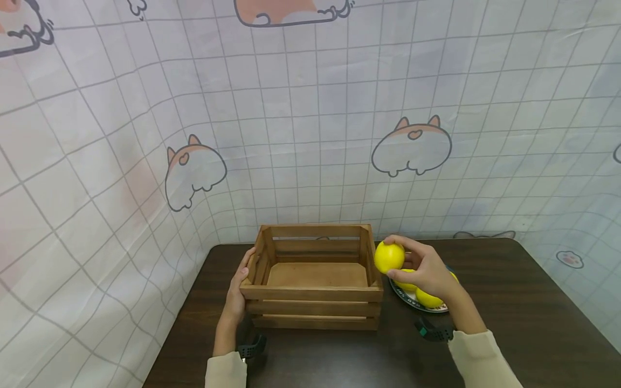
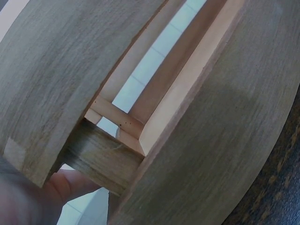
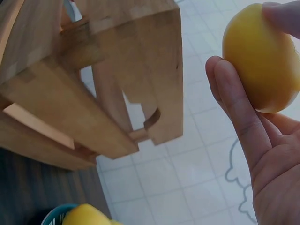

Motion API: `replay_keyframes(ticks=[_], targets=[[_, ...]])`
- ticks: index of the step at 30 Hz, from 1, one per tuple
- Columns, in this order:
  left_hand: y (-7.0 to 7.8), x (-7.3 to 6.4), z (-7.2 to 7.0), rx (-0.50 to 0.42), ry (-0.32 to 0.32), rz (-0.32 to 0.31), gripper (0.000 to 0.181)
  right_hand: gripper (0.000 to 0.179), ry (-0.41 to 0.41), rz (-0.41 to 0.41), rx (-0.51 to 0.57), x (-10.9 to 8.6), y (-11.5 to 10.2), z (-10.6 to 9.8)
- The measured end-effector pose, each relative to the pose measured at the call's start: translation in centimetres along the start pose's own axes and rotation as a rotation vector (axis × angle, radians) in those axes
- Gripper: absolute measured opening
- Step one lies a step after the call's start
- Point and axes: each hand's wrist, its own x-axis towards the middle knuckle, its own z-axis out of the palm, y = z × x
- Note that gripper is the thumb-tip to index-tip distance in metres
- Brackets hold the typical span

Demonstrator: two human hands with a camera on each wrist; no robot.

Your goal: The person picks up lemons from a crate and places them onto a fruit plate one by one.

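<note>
A slatted wooden crate [image 1: 310,293] stands on the dark table, its flat bottom showing through the open top. My left hand [image 1: 237,288] grips the crate's left side near the front corner, fingers over the top edge; part of that hand also shows behind the slats in the left wrist view. Just outside the crate's right rim, my right hand [image 1: 429,269] holds a yellow lemon [image 3: 258,56] between thumb and fingers, raised above a plate [image 1: 409,302]. Several more lemons [image 1: 428,298] lie on that plate, partly hidden by the right hand and forearm.
The dark wood table [image 1: 509,312] extends right of the plate and in front of the crate. Close behind it hangs a white gridded cloth [image 1: 330,108] with cartoon animals, which also runs along the left side. Dark bands sit on both wrists.
</note>
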Motion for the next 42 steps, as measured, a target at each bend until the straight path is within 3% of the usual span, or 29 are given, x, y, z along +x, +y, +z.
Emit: replay_keyframes(ticks=[16, 24, 33, 42], targets=[[0.2, 0.0, 0.1, 0.009, 0.002, 0.001, 0.056, 0.055, 0.092, 0.095, -0.020, -3.5, 1.3, -1.1], [0.0, 0.0, 0.0, 0.004, 0.001, 0.006, 0.056, 0.055, 0.147, 0.102, -0.024, -5.4, 2.4, -1.4], [0.1, -0.1, 0.0, 0.002, 0.001, 0.006, 0.057, 0.055, 0.197, 0.176, -0.031, -7.4, 3.2, -1.4], [0.0, -0.1, 0.0, 0.006, 0.001, -0.003, 0.057, 0.057, 0.295, 0.187, -0.080, -8.8, 4.1, -2.1]])
